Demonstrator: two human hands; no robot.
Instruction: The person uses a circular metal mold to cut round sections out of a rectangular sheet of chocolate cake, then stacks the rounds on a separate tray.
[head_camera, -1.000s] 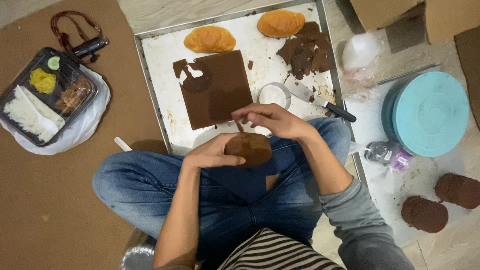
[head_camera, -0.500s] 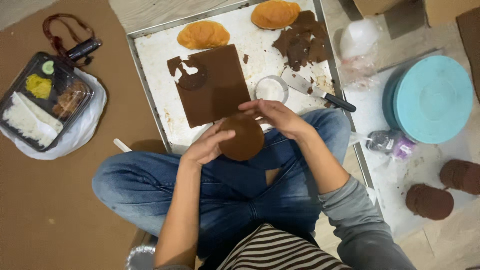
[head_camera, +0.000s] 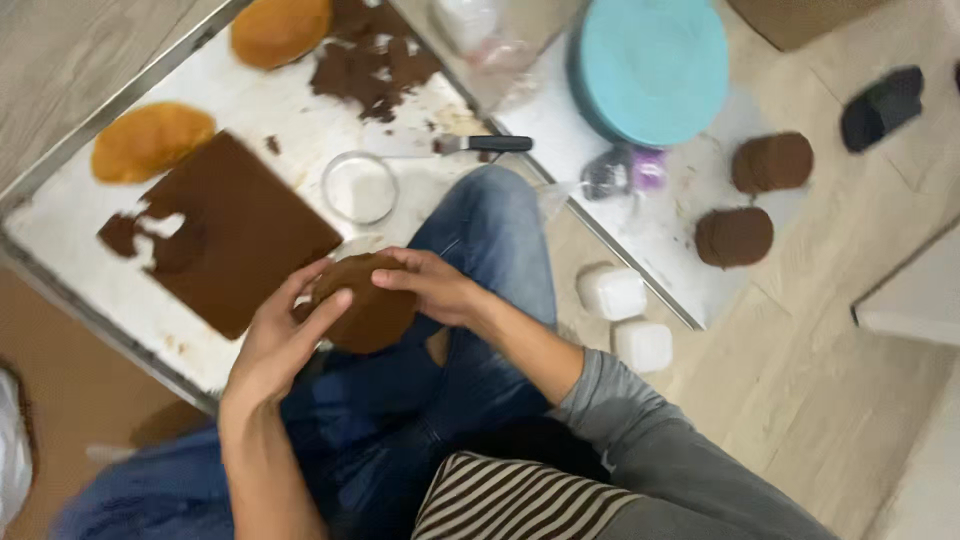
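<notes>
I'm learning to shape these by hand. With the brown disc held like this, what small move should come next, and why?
Probably turn the brown disc a little between the left hand and right hand: both grip its rim above the lap, so turning brings the next bit of edge under the fingers.

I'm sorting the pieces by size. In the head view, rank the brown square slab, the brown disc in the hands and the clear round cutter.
1. brown square slab
2. brown disc, though nearer the camera
3. clear round cutter
</notes>
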